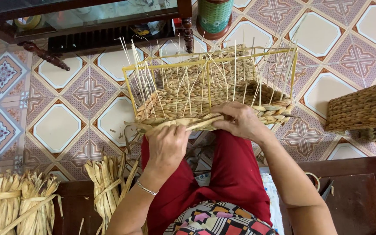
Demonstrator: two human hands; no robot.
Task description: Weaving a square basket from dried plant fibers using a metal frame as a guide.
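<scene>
Bundles of dried straw [18, 202] lie nearest on the floor. Above red-trousered knees, left hand [167, 146] and right hand [240, 121] close their fingers on a flat strand [196, 124] at the half-woven basket [214, 93]'s rim. Beyond stands a green cylinder [214, 16].

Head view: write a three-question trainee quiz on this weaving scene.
1. True or false: the half-woven basket rests against the person's knees.
2. Which hand pinches the loose strand at the basket's near edge? A left hand B right hand
3. Fill in: bundles of dried fibre lie on the person's ____ side.

Key: 1 true; 2 B; 3 left.
</scene>
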